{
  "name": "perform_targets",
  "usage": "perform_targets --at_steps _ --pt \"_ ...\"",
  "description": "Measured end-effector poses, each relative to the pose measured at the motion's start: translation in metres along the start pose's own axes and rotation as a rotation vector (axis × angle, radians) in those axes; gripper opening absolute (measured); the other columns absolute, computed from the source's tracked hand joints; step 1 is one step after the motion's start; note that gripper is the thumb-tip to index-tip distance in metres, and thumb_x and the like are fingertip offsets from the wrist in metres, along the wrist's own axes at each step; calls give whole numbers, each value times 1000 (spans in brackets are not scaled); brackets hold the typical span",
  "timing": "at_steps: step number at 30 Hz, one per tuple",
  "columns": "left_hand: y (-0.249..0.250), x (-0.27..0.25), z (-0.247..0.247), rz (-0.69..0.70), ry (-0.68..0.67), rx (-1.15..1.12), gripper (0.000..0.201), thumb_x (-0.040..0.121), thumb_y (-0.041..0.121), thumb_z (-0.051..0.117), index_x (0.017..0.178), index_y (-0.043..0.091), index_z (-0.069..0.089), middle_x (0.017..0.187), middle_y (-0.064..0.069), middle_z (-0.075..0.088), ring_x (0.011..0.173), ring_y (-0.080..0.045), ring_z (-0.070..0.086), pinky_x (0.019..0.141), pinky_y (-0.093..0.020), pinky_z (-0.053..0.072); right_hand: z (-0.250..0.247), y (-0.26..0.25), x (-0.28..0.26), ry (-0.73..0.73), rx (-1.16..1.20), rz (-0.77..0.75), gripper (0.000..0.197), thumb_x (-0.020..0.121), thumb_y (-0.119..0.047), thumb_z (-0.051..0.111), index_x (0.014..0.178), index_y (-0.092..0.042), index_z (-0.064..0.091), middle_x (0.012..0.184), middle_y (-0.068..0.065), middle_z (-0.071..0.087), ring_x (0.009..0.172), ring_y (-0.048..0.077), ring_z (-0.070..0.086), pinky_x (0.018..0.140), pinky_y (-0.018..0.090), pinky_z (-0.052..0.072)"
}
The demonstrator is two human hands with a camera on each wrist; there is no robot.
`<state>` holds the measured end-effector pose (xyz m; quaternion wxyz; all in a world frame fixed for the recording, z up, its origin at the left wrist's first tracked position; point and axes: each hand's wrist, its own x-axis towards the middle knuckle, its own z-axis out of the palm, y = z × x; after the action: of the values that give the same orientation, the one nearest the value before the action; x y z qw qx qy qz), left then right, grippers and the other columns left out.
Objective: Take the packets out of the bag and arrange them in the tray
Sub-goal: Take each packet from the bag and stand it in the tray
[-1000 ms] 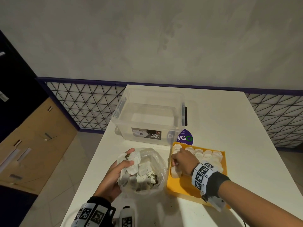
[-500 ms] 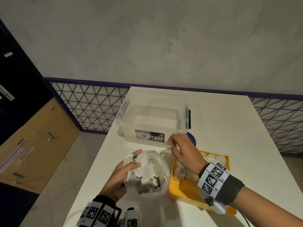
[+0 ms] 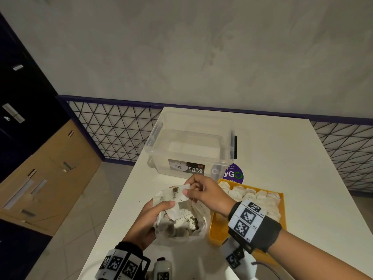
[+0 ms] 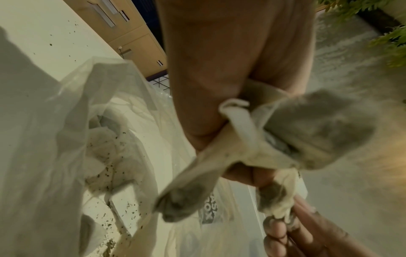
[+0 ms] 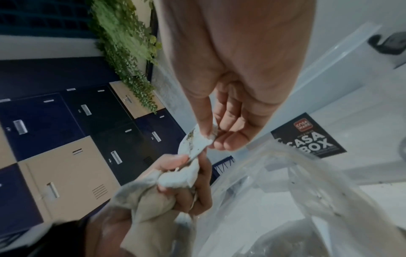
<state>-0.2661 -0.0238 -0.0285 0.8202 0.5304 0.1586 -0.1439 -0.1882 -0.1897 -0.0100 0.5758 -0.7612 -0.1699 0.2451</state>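
Our left hand (image 3: 144, 221) grips a bunch of white packets (image 3: 171, 209) together with the near-left rim of the clear plastic bag (image 3: 198, 223), fingers curled tight around them. Our right hand (image 3: 210, 194) reaches across and pinches the top packet (image 3: 178, 193) of that bunch between thumb and fingertips (image 5: 230, 141); this packet carries a dark smear of loose leaf on its face. The bag sits on the white table (image 3: 282, 150), just left of the yellow tray (image 3: 217, 233) and touching its edge, with more packets and scattered crumbs inside. In the tray we see rows of packets (image 3: 252, 196) already laid side by side toward its far end, the near part bare. Behind both stands a clear storage box (image 3: 191, 144) with a black label, and a purple round sticker (image 3: 234, 174) lies between it and the tray
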Motion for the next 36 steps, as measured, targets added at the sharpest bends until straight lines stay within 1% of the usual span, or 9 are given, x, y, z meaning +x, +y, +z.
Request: perform_targets --at_steps 6,11,14,17,19,23,28,32,36 --pt "-4 3 -1 1 0 -22 50 72 14 64 119 -1 59 107 -19 70 94 -27 68 69 -29 54 -5 -3 -1 4 78 4 14 86 -3 60 99 -1 55 66 5 54 48 -1 53 56 17 46" --pt "-2 1 -1 0 25 -10 38 76 7 64 113 -2 59 88 -11 73 77 -19 70 62 -25 54 -8 -3 -2 36 31 -18 12 86 -5 61 98 -6 59 73 6 54 60 7 53 60 17 47" --pt "-2 2 -8 -2 50 0 45 78 8 65 123 10 59 110 -11 71 97 -23 69 82 -35 53 -12 -6 -4 52 -28 -54 10 88 -7 60 97 -11 63 78 7 54 66 10 50 60 12 44" --pt "2 -1 -13 6 128 -20 34 83 4 59 114 17 62 104 -4 72 84 -10 72 68 -24 53 -15 -8 -4 68 -253 -102 16 88 -12 61 103 -14 66 71 -7 50 64 2 44 60 6 38" --pt "3 -3 -15 9 145 -15 42 74 8 68 114 19 63 105 -3 70 80 -8 71 68 -23 53 -16 -8 -4 34 -426 -108 19 86 -13 63 105 -17 63 70 -11 45 63 2 42 60 12 35" --pt "6 -3 -20 -3 184 -23 50 67 10 72 116 22 65 113 -6 69 103 -18 65 89 -31 46 -12 -6 -3 -37 -624 -97 16 82 -13 65 98 -13 61 84 -4 56 75 11 49 66 23 37" --pt "8 -4 -17 -15 175 -29 44 70 8 70 112 22 66 105 -3 72 100 -16 66 80 -29 47 -10 -5 -5 -38 -682 -95 16 84 -23 65 100 -18 67 93 -4 58 85 7 37 69 22 28" --pt "7 -4 -17 -10 161 -8 47 65 13 69 111 23 66 105 -1 73 92 -11 70 78 -28 47 -14 -7 -7 -37 -637 -89 17 83 -22 66 100 -17 68 90 -7 58 69 -2 40 60 9 27" --pt "7 -3 -12 -10 141 5 32 84 7 57 112 21 64 107 -4 69 97 -14 64 80 -27 46 -22 -13 -13 -13 -575 -54 17 82 -18 68 99 -13 67 88 -6 60 65 0 45 57 8 32"
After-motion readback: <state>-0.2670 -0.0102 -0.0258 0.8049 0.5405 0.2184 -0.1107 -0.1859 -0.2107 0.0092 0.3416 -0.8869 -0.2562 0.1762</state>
